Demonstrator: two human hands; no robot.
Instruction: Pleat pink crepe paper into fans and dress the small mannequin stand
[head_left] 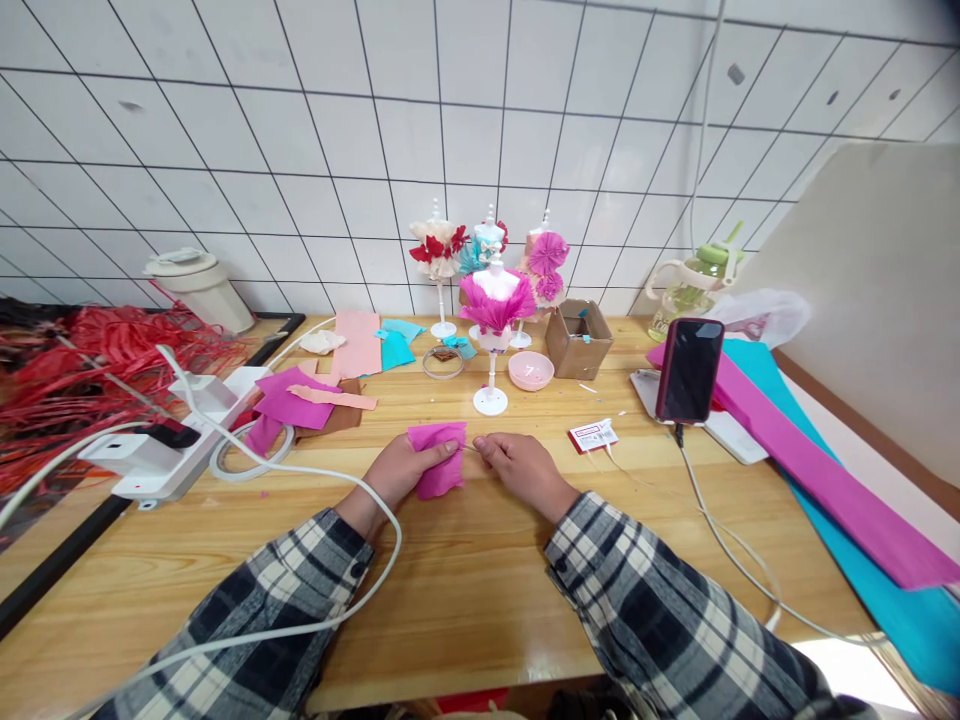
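Observation:
My left hand (401,470) is closed on a piece of magenta crepe paper (441,476), with the thumb lying on top of it. Close to the paper's right edge, the fingers of my right hand (525,468) are pinched together. A thin needle-like thing (470,448) shows between those fingertips and the paper; it is too fine to tell exactly. Just beyond both hands stands a small white dress form (493,335) on a round base, wearing a ruffled magenta paper bodice. To the right of my right hand lies a small white-and-red card (594,435) with thread trailing from it.
Behind are several more decorated dress forms (439,262), a pink bowl (531,371) and a cardboard box (580,340). Paper scraps (296,398) and a power strip (187,450) lie left; its white cable crosses my left sleeve. A phone (688,372) and long paper sheets (832,480) are right.

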